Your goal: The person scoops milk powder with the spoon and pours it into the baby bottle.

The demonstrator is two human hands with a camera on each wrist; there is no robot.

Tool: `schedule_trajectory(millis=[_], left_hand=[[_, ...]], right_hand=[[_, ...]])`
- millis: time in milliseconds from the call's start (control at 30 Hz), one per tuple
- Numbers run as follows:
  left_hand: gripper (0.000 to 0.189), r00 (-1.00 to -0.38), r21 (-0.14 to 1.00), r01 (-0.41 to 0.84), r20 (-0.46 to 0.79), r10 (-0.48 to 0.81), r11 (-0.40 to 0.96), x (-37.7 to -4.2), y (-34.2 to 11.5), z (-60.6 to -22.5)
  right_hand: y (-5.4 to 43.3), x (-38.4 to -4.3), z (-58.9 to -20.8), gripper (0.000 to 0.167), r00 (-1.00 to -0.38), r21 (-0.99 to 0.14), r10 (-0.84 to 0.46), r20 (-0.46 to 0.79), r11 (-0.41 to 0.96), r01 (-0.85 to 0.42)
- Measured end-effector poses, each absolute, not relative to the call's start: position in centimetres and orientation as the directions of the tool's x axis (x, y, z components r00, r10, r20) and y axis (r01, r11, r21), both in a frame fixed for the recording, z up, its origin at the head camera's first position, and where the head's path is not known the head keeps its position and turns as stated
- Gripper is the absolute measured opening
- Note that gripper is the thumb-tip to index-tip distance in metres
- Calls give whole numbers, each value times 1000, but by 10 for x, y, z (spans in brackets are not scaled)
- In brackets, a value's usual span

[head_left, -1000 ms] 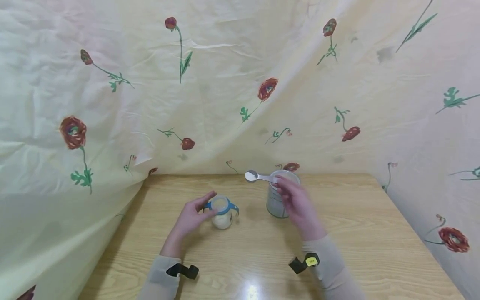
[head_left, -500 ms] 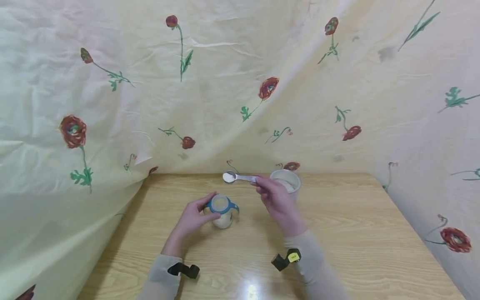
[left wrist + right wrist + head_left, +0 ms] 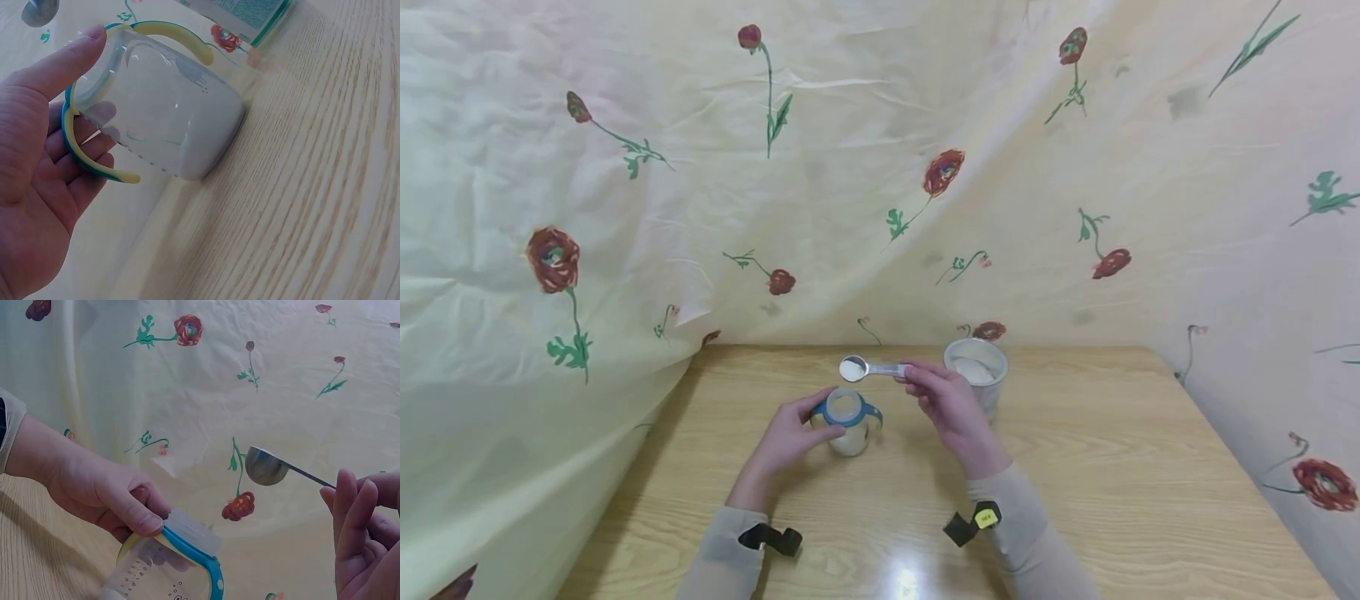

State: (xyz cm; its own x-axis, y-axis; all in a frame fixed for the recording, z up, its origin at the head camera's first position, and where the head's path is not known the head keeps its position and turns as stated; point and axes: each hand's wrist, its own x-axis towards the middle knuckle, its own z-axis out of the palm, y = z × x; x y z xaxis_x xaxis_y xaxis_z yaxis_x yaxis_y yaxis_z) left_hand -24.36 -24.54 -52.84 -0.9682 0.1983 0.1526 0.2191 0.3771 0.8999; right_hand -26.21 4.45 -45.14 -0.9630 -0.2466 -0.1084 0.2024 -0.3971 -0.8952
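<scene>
A clear baby bottle [image 3: 848,440] with a blue and yellow two-handled collar stands uncapped on the wooden table. White contents fill its lower part in the left wrist view. My left hand [image 3: 790,433] grips the bottle round its collar, thumb on the near side and fingers behind. Between thumb and fingers, my right hand [image 3: 951,408] pinches the handle of a metal measuring spoon [image 3: 853,368]. White powder lies in the spoon's bowl, which is held level, just above and behind the bottle's mouth [image 3: 199,532]. Right of the bottle stands an open tin [image 3: 976,364] of white powder, partly behind my right hand.
The wooden table [image 3: 1120,467] ends at a straight back edge close behind the tin. A cream cloth [image 3: 850,208] with red flowers hangs behind the table and drapes down along its left side.
My right hand has carried the powder-filled spoon leftward from over the tin to the bottle, lowering it slightly at the end. The left hand keeps its hold on the bottle.
</scene>
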Motion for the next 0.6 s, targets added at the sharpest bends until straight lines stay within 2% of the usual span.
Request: schedule_trajectory(millis=[267, 467, 600], left_hand=[[71, -971, 903, 208, 145, 188, 375, -243, -246, -526], [70, -970, 902, 211, 145, 194, 376, -241, -248, -526], [69, -969, 908, 206, 138, 204, 366, -240, -249, -526]], right_hand=[[43, -262, -449, 15, -963, -916, -254, -88, -360, 179], [44, -260, -449, 32, -961, -926, -264, -88, -334, 177], [44, -257, -451, 31, -963, -937, -257, -80, -309, 160]])
